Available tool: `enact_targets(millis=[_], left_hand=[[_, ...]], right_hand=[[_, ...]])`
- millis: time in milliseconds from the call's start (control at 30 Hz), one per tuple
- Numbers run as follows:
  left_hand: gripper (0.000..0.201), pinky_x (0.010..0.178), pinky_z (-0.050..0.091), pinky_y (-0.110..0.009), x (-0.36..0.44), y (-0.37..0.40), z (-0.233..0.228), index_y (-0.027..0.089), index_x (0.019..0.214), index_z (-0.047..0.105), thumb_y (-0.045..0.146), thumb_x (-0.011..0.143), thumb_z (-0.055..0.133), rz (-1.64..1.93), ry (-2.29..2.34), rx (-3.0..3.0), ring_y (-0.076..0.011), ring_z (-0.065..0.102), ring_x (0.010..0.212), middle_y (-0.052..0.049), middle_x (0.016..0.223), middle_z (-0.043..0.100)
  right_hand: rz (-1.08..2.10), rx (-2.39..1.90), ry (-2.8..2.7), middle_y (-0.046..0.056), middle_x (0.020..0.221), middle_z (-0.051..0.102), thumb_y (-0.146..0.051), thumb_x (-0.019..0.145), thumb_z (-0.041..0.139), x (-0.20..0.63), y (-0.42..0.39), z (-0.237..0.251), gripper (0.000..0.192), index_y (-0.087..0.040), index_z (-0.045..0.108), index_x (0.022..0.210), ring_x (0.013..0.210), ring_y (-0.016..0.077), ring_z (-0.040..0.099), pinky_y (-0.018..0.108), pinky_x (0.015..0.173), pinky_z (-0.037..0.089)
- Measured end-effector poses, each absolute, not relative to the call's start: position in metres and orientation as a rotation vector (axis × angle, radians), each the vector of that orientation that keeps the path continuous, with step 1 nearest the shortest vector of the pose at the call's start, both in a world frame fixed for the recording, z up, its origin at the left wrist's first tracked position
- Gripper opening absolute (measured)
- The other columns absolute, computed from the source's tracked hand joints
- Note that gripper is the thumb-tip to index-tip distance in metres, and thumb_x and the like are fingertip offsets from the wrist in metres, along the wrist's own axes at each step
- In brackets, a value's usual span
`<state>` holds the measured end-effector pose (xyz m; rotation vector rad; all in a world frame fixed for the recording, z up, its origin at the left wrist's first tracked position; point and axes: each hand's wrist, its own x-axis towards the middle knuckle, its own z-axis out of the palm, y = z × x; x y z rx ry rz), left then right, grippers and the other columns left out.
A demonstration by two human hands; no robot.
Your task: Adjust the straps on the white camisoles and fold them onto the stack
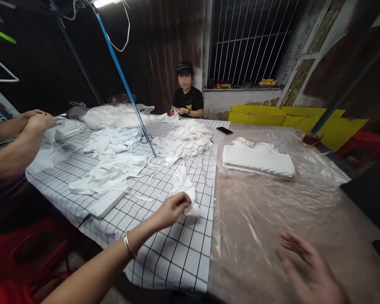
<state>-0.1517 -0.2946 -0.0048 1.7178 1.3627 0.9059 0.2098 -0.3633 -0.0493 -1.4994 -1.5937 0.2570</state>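
Note:
My left hand (172, 210) reaches out over the checked tablecloth (177, 249) and pinches a white fabric piece (184, 185) at its near end. A bracelet sits on that wrist. My right hand (307, 266) hovers blurred at the lower right, fingers spread, holding nothing, above the clear plastic sheet (272, 211) covering the table. A neat stack of white fabric pieces (258, 159) lies farther out on the plastic.
Loose heaps of white fabric (114, 169) cover the checked cloth. A co-worker's arms (22, 131) work at the left; another person (187, 99) sits at the far end. A phone (224, 130), a glass (312, 138), yellow boxes (291, 118) and a blue slanted pole (126, 84) are also here.

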Motion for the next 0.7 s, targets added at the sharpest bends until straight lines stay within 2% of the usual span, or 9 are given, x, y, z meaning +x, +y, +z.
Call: enact_targets(millis=[67,167,267,367,433,500,567,633,700], left_hand=[[0.019,0.07,0.046,-0.029,-0.138,-0.321,-0.008,0.022,0.095,0.062,0.027,0.086,0.045,0.859,1.42,1.825,-0.0168,0.059,0.075,-0.003,0.082,0.064],[0.023,0.077,0.048,-0.032,-0.144,-0.326,-0.011,0.022,0.103,0.063,0.026,0.085,0.049,0.821,1.632,1.91,-0.0196,0.061,0.084,-0.006,0.091,0.065],[0.027,0.089,0.046,-0.036,-0.164,-0.296,-0.013,0.019,0.107,0.062,0.033,0.086,0.052,0.824,1.908,1.87,-0.0246,0.058,0.102,-0.011,0.106,0.063],[0.039,0.098,0.04,-0.044,-0.177,-0.252,-0.013,0.016,0.113,0.058,0.04,0.083,0.059,0.845,2.2,1.566,-0.0336,0.047,0.122,-0.016,0.12,0.058],[0.037,0.094,0.042,-0.046,-0.18,-0.225,-0.009,0.014,0.103,0.06,0.037,0.075,0.069,0.835,2.144,1.371,-0.0379,0.047,0.122,-0.018,0.114,0.061],[0.025,0.084,0.047,-0.042,-0.176,-0.207,-0.002,0.013,0.085,0.06,0.03,0.071,0.073,0.825,1.994,1.327,-0.0351,0.059,0.106,-0.016,0.095,0.066],[0.018,0.075,0.05,-0.034,-0.166,-0.199,0.01,0.015,0.076,0.057,0.029,0.077,0.068,0.855,1.845,1.373,-0.025,0.065,0.088,-0.01,0.083,0.067],[0.018,0.072,0.051,-0.028,-0.151,-0.196,0.025,0.017,0.081,0.055,0.033,0.086,0.06,0.93,1.626,1.45,-0.0163,0.066,0.08,-0.006,0.086,0.068],[0.02,0.073,0.052,-0.028,-0.137,-0.195,0.041,0.018,0.089,0.053,0.037,0.09,0.054,0.989,1.355,1.549,-0.0134,0.066,0.08,-0.006,0.094,0.068]], right_hand=[[0.352,-1.447,-1.726,0.006,0.108,0.07,-0.048,0.084,0.056,0.18,-0.362,-0.037,0.039,-0.027,0.058,0.118,0.091,0.0253,0.07,0.036,0.075,0.06],[0.409,-1.381,-1.852,0.005,0.109,0.07,-0.045,0.084,0.057,0.157,-0.363,-0.021,0.038,-0.029,0.059,0.118,0.095,0.0249,0.068,0.039,0.083,0.057],[0.484,-1.401,-1.789,0.007,0.11,0.069,-0.043,0.084,0.059,0.148,-0.365,-0.012,0.035,-0.028,0.06,0.116,0.096,0.0248,0.067,0.039,0.082,0.057],[0.632,-1.402,-1.714,0.007,0.101,0.07,-0.043,0.084,0.059,0.134,-0.362,-0.009,0.03,-0.024,0.062,0.107,0.089,0.0229,0.066,0.037,0.078,0.056],[0.714,-1.336,-1.751,0.007,0.094,0.069,-0.042,0.083,0.059,0.122,-0.356,-0.008,0.026,-0.023,0.064,0.1,0.084,0.0217,0.066,0.036,0.078,0.055],[0.733,-1.267,-1.796,0.006,0.091,0.069,-0.04,0.083,0.059,0.113,-0.35,-0.004,0.023,-0.022,0.064,0.095,0.083,0.021,0.064,0.037,0.08,0.054],[0.728,-1.256,-1.778,0.006,0.089,0.068,-0.04,0.082,0.059,0.109,-0.341,0.002,0.023,-0.021,0.064,0.094,0.081,0.0204,0.063,0.036,0.079,0.053],[0.73,-1.271,-1.707,0.006,0.087,0.067,-0.041,0.081,0.06,0.108,-0.328,0.012,0.023,-0.021,0.063,0.093,0.079,0.0196,0.062,0.035,0.077,0.052],[0.73,-1.261,-1.636,0.006,0.085,0.066,-0.041,0.079,0.062,0.107,-0.313,0.025,0.024,-0.021,0.062,0.091,0.077,0.0187,0.061,0.033,0.073,0.052]])
